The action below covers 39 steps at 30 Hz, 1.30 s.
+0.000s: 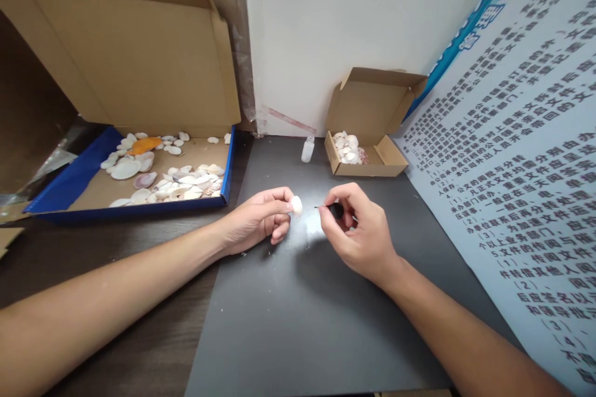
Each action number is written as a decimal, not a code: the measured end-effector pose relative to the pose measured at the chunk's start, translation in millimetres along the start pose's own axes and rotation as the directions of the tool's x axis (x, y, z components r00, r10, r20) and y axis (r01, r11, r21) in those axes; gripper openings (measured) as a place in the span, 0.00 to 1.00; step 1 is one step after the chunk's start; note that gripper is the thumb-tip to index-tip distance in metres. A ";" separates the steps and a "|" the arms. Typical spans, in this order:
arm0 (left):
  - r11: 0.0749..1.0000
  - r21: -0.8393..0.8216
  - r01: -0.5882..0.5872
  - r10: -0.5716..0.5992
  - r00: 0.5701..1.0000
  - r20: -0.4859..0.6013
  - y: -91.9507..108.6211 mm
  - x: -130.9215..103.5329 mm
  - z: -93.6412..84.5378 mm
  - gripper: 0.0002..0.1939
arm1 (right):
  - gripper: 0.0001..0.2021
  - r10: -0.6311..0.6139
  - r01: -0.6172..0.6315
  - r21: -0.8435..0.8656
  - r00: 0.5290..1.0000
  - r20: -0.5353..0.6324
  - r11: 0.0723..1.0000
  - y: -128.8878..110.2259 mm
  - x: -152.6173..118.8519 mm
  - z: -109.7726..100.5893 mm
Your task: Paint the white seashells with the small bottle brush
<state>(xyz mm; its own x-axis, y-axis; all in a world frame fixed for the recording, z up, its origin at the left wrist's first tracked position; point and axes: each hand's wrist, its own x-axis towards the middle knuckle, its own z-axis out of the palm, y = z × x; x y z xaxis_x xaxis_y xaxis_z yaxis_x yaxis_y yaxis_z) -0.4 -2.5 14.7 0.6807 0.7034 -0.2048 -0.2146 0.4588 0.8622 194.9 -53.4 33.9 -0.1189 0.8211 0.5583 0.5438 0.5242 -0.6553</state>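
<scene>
White shell point(297, 206) in left hand point(261, 218), blue box point(139, 208) and small box point(367, 170) holding shells point(195, 181).

Poster point(521, 198) partly beyond right edge.

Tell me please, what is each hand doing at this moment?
Left hand: closed, holding a white shell by the fingers.
Right hand: closed, holding a small black tool with a thin tip.

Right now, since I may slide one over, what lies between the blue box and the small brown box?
In the head view, a small whitish bottle stands between the blue box and the small brown box, nearer the brown one; the rest looks bare.
</scene>
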 end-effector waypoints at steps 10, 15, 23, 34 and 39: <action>1.000 0.007 0.001 -0.001 1.000 0.010 -0.8 0.3 -1.4 0.07 | 0.01 0.032 -0.033 0.035 0.999 0.017 0.999 -0.7 -2.5 -1.8; 1.000 0.002 0.003 -0.003 1.000 0.002 -1.0 0.1 -1.0 0.08 | 0.01 0.026 -0.026 0.017 1.000 -0.016 1.000 -2.3 -0.9 -1.2; 1.000 0.005 0.001 -0.001 1.000 0.010 -1.1 0.0 -1.2 0.06 | 0.02 0.010 -0.010 0.023 1.000 -0.002 1.000 -0.1 -0.9 -1.2; 1.000 0.023 -0.019 0.019 1.000 0.024 -1.1 -0.6 0.2 0.05 | 0.05 -0.044 0.043 -0.029 0.999 -0.015 0.999 -0.9 2.4 -0.8; 1.000 0.026 -0.009 0.008 1.000 0.022 -1.6 -0.2 -0.4 0.06 | 0.05 -0.040 0.039 0.037 0.999 0.026 0.999 0.5 1.3 -1.8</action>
<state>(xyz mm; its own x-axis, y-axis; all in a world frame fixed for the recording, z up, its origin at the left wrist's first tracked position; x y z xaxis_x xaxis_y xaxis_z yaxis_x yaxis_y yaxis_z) -0.5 -3.1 13.2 0.6944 0.6948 -0.1871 -0.2025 0.4383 0.8757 196.6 -52.5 35.3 -0.1616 0.8051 0.5707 0.5078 0.5637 -0.6514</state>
